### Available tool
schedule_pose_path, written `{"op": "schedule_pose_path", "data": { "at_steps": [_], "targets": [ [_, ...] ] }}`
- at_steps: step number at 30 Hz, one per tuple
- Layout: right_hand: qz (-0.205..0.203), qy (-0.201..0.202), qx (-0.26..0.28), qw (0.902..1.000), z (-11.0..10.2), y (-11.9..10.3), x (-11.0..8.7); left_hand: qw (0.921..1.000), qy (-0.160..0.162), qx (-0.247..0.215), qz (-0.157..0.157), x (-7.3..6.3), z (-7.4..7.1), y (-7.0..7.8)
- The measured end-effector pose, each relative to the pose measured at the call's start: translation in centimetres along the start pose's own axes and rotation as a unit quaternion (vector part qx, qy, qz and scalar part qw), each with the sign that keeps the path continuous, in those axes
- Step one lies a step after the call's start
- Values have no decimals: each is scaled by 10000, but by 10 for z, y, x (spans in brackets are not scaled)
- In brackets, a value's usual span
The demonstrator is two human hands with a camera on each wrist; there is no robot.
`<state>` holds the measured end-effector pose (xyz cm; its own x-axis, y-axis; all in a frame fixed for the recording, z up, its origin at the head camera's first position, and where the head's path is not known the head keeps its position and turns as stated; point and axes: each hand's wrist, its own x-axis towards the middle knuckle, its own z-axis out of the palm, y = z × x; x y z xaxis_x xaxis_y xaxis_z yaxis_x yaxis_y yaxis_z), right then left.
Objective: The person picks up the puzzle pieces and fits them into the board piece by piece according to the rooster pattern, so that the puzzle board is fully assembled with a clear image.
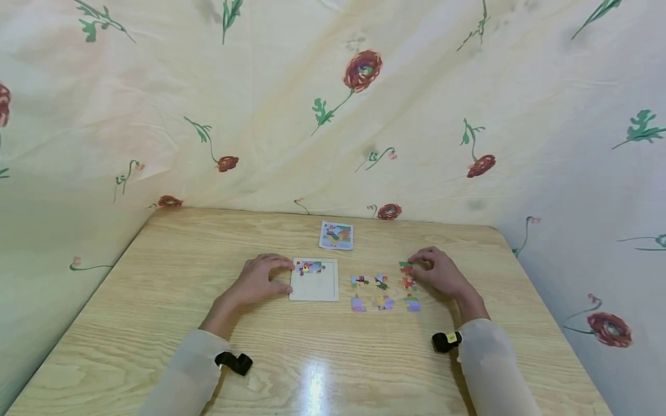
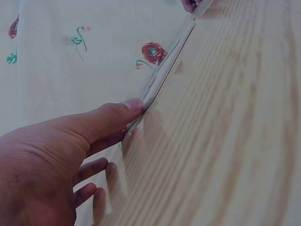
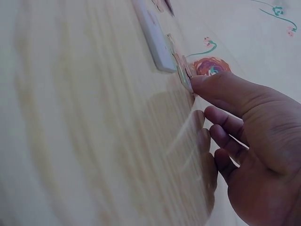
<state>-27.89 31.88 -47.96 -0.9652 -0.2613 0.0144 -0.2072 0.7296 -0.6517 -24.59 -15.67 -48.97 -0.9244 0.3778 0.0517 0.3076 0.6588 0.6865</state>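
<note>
A white puzzle tray (image 1: 317,287) lies on the table, with joined jigsaw pieces (image 1: 310,267) along its top left. My left hand (image 1: 262,277) holds the tray by its left edge, thumb near the lower corner and fingers near the upper one. In the left wrist view the thumb (image 2: 129,104) rests on the tray's rim. My right hand (image 1: 439,271) pinches a red and green puzzle piece (image 1: 405,266) at the top right of the loose pieces. In the right wrist view the thumb (image 3: 207,84) touches a piece's edge; the index fingertip is hidden.
Loose puzzle pieces (image 1: 384,302), several in number, lie in rows right of the tray. Behind the tray is a square picture card (image 1: 336,237) showing a rooster. A flowered cloth (image 1: 270,115) hangs around the wooden table (image 1: 312,346) at the back and sides.
</note>
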Motion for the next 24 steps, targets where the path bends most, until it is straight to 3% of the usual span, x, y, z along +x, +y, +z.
{"op": "schedule_pose_path", "data": {
  "at_steps": [12,24],
  "targets": [
    [190,155,236,9994,2,-9,0,10000,-19,19,-4,1,-1,-2],
    [-97,249,544,9982,19,-43,9,10000,-17,-15,15,1,-1,-2]
  ]
}}
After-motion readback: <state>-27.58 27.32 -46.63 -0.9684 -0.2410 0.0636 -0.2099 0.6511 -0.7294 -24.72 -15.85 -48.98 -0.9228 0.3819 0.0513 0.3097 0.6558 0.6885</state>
